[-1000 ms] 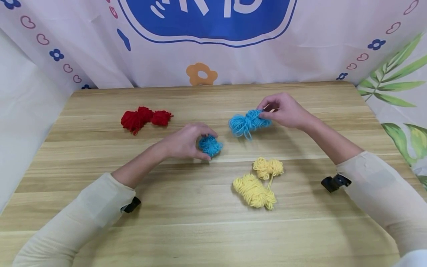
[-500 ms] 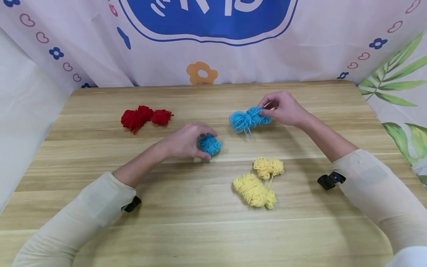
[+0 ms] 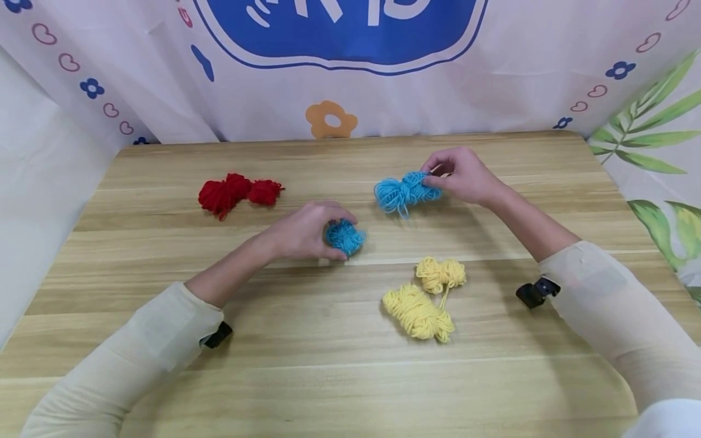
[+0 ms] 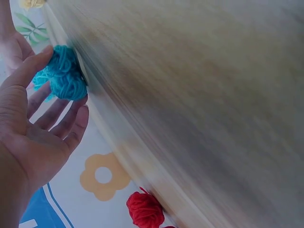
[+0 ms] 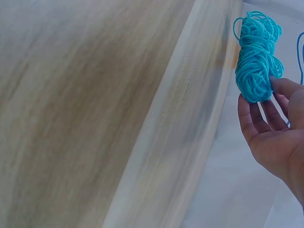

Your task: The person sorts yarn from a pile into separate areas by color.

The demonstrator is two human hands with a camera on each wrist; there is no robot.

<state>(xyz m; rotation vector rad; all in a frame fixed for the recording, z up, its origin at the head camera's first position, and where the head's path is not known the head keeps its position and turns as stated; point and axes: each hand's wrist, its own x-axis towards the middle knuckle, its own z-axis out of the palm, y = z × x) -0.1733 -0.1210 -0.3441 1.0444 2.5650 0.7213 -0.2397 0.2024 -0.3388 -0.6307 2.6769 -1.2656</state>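
My left hand (image 3: 303,234) curls its thumb and fingers round a small blue yarn bundle (image 3: 346,238) on the table; in the left wrist view, the thumb touches this yarn (image 4: 67,78) on one side and fingers lie on the other. Farther back and to the right, my right hand (image 3: 462,176) pinches one end of a larger blue yarn skein (image 3: 402,191), tied in the middle with loose loops hanging. The right wrist view shows thumb and fingertips at the lower end of that skein (image 5: 256,66), which appears raised off the tabletop.
Two yellow yarn bundles (image 3: 418,313), joined by a strand, lie near the table's centre right. Red yarn (image 3: 224,193) in two clumps lies at the back left. A printed cloth (image 3: 263,109) hangs behind the wooden table (image 3: 328,389).
My right hand has moved slightly away toward the back and a little left, with the larger blue skein. The left hand and its small bundle stay nearly still.
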